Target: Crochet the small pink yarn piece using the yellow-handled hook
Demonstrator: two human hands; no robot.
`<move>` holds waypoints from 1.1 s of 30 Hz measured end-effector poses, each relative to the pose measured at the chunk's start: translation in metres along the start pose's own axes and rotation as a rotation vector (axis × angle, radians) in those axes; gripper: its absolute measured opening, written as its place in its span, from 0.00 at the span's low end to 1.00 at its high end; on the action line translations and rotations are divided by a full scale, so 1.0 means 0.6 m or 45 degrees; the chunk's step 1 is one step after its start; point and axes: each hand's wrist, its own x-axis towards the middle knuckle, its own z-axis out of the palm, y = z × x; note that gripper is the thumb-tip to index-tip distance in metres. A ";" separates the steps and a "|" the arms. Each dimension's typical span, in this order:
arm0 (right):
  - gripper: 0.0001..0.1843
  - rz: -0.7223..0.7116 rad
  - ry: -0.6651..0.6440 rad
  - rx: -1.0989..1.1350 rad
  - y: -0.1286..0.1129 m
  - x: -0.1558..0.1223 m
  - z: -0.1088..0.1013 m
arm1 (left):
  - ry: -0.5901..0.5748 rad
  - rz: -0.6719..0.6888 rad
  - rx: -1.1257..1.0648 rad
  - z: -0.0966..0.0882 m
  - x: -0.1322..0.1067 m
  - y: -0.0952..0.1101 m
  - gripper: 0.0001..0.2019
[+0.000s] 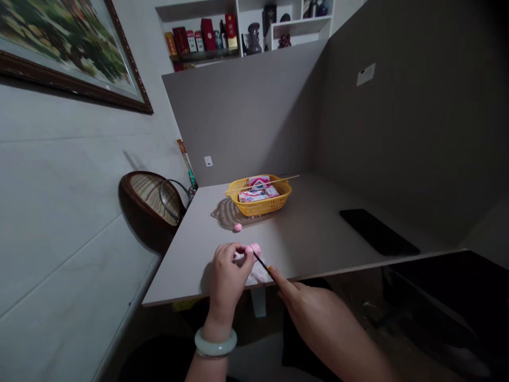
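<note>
My left hand (227, 271) pinches a small pink lump (253, 249) just above the grey table (318, 233) near its front edge. My right hand (314, 313) grips a thin dark stick (261, 261) whose tip touches the pink lump. Under both lies a crumpled white wrapper (257, 273). A second small pink ball (237, 227) rests on the table a little farther back. A pale green bangle (215, 344) circles my left wrist.
A yellow basket (260, 206) with small packets and a long wooden skewer (262, 184) across it stands at the back of the table. A black phone (377, 231) lies at the right. A round brown tray (149, 201) leans at the left wall.
</note>
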 end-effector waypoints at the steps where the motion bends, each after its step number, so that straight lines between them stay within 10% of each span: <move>1: 0.40 0.012 -0.024 -0.015 -0.003 0.009 -0.002 | 0.003 0.011 0.006 0.000 0.000 0.000 0.04; 21: 0.39 0.075 -0.136 -0.069 -0.018 0.055 -0.006 | -0.005 0.010 0.019 0.000 -0.001 0.002 0.06; 33: 0.40 -0.008 0.045 -0.002 0.002 0.002 0.011 | 0.002 0.059 0.044 0.000 0.000 0.001 0.05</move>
